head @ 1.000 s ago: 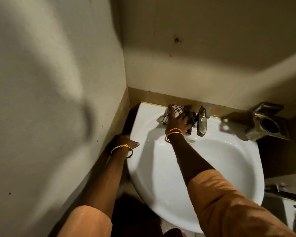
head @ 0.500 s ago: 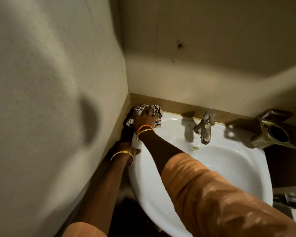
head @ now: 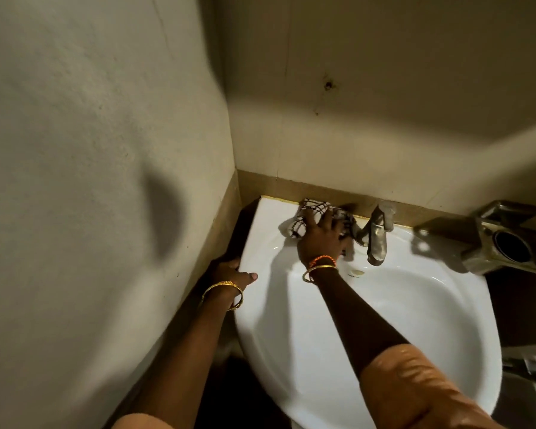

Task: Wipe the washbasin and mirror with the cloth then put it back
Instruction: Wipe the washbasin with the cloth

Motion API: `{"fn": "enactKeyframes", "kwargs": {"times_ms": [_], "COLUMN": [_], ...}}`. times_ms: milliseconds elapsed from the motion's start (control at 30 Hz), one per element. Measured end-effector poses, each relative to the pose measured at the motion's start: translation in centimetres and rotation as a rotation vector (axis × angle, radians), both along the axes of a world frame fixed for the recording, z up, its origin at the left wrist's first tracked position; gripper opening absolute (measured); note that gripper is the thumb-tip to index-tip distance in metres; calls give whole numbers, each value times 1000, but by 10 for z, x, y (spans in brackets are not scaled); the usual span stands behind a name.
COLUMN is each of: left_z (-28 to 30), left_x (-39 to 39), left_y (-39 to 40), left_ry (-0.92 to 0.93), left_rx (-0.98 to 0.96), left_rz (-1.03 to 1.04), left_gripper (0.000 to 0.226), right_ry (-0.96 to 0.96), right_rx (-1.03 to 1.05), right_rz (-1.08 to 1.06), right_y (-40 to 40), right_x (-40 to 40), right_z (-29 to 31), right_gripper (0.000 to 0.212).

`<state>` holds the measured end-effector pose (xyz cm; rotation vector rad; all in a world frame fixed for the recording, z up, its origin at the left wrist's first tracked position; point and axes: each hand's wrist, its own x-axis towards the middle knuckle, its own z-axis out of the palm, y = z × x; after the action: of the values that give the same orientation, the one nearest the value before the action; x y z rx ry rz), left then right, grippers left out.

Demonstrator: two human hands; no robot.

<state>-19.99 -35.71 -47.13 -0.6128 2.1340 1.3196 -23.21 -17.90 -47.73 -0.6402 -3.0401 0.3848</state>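
Observation:
A white washbasin fills the lower middle, set into a corner. My right hand presses a white checked cloth flat on the basin's back ledge, just left of the metal tap. Part of the cloth is hidden under the palm. My left hand grips the basin's left rim, thumb on top and fingers curled under the edge. No mirror is in view.
A plain wall runs close along the left and another stands behind the basin. A metal holder is fixed to the back wall at the right. A dark fitting shows at the right edge.
My right hand has slid the cloth from the back left corner of the ledge rightward toward the tap. The left hand has stayed on the rim.

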Motion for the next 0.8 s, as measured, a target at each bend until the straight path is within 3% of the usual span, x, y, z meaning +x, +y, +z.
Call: {"fn": "enactKeyframes", "kwargs": {"times_ms": [200, 433, 600, 700, 800], "left_z": [7, 9, 5, 3, 1], "left_x": [2, 4, 6, 10, 15], "left_y": [5, 6, 4, 3, 0], "left_ry": [24, -1, 74, 158, 139], "left_rx": [-123, -127, -108, -74, -18], "left_rz": [-63, -76, -48, -9, 28], "left_gripper": [54, 51, 49, 70, 88], "right_ry": [-31, -151, -110, -41, 61], "right_rx": [35, 50, -39, -217, -91], "right_rz": [403, 532, 622, 640, 671], "right_y": [-66, -54, -65, -65, -56], "right_x": [-28, -41, 15, 56, 33], "right_z": [4, 12, 6, -3, -2], "right_gripper": [63, 54, 56, 55, 46]}}
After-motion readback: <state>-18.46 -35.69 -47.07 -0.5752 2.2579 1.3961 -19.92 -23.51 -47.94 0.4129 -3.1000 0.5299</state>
